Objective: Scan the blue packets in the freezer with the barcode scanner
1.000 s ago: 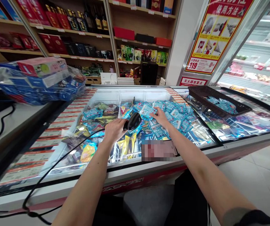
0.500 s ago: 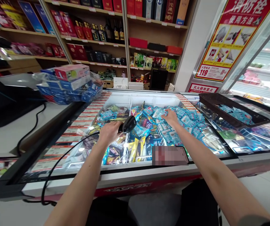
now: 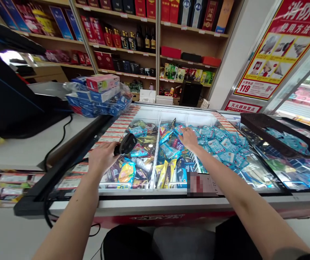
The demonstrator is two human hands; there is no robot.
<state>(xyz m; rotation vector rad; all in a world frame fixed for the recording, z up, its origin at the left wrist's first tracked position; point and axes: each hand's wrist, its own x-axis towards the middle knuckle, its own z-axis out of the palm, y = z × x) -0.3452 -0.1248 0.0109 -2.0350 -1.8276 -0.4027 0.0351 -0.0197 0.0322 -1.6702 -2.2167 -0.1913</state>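
My left hand (image 3: 102,156) is wrapped around the handle of a black barcode scanner (image 3: 127,143), held over the left part of a glass-topped chest freezer (image 3: 149,199). The scanner's head points right; its cable trails down at the left. My right hand (image 3: 188,138) has its fingers closed at a small blue packet (image 3: 178,130), at the left end of many similar blue packets (image 3: 219,142) spread over the glass. The fingertips are partly hidden. Through the glass show wrapped ice creams (image 3: 127,172) in white wire baskets.
A phone (image 3: 211,185) with a partly blurred screen lies at the freezer's front edge. A dark brown tray (image 3: 254,126) with more blue packets sits at right. Plastic-wrapped boxes (image 3: 100,95) and a black machine (image 3: 11,90) stand at left. Stocked shelves (image 3: 125,50) line the back.
My left hand has moved left and slightly down with the scanner. My right hand has shifted left across the packets. The whole view has swung a little leftward.
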